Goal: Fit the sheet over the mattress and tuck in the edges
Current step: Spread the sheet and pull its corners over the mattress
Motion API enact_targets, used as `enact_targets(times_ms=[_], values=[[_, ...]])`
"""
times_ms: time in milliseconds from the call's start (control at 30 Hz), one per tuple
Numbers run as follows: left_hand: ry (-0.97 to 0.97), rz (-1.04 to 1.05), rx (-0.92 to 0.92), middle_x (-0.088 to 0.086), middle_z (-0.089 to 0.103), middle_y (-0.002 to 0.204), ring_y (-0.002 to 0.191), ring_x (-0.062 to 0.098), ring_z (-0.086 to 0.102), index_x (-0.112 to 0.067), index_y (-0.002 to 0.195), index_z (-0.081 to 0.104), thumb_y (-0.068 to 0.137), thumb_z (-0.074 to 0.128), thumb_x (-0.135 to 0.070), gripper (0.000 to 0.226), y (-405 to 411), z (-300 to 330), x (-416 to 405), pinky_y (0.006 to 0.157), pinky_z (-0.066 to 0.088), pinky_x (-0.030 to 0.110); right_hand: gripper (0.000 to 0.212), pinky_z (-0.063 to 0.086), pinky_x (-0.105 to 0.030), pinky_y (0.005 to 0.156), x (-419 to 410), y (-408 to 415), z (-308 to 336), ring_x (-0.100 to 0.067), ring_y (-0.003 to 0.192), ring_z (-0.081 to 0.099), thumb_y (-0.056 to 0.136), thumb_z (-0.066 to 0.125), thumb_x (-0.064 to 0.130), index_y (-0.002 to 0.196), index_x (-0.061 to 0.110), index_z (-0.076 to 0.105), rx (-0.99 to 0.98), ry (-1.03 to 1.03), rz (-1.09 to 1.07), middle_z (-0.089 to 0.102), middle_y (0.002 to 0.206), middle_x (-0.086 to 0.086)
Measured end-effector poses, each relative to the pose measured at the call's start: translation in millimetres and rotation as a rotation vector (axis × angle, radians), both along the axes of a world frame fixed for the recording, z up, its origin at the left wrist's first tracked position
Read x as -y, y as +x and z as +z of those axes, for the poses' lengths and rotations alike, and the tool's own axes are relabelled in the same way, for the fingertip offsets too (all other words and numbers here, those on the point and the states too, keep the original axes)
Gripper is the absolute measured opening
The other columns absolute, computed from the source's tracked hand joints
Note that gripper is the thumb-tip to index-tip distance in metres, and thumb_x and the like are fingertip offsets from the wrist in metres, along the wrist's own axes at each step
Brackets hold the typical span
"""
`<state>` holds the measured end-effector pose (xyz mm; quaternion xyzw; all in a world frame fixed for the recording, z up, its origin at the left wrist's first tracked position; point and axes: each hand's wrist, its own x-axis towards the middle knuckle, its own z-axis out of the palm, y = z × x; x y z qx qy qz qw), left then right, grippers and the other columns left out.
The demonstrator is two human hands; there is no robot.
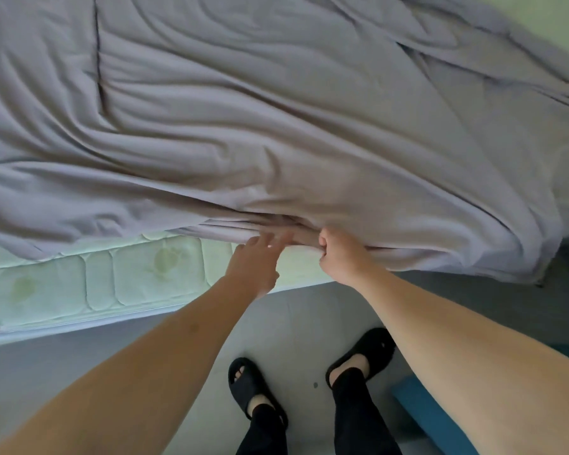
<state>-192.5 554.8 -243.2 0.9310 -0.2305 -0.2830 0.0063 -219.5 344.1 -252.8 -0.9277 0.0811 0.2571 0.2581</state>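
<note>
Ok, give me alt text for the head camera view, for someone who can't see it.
A person's right hand grips the bunched edge of a wrinkled grey fabric sheet at the near side of a pale green quilted mattress, while the open left hand reaches for the same edge. The mattress side is still bare to the left. Below, feet in black slippers stand on a light floor.

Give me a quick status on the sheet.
Right hand fisted on the sheet edge; left hand open, fingers at it. Mattress side bare at left. Nothing in the way.
</note>
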Motion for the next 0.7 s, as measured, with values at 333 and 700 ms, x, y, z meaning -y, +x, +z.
enact_targets(times_ms=[333, 700], values=[[0.036, 0.084, -0.901, -0.004, 0.069, 0.12, 0.106, 0.021, 0.066, -0.026, 0.126, 0.067, 0.091, 0.07, -0.042, 0.038, -34.0, 15.1, 17.6, 0.094, 0.056, 0.039, 0.017, 0.04, -0.033, 0.058, 20.5, -38.0, 24.7, -0.02, 0.06, 0.052, 0.093, 0.058, 0.015, 0.076, 0.013, 0.058, -0.729, -0.315, 0.586, 0.051, 0.069, -0.002], [-0.146, 0.556, -0.322, 0.004, 0.062, 0.131, 0.117, 0.025, 0.06, -0.019, 0.126, 0.065, 0.101, 0.054, -0.031, 0.03, 10.2, 37.7, -88.0, 0.093, 0.047, 0.033, 0.023, 0.057, -0.042, 0.09, -115.2, 47.5, 38.0, -0.024, 0.091, 0.067, 0.086, 0.049, 0.02, 0.092, 0.02, 0.072, -0.281, 0.045, 0.295, 0.072, 0.097, 0.0]])
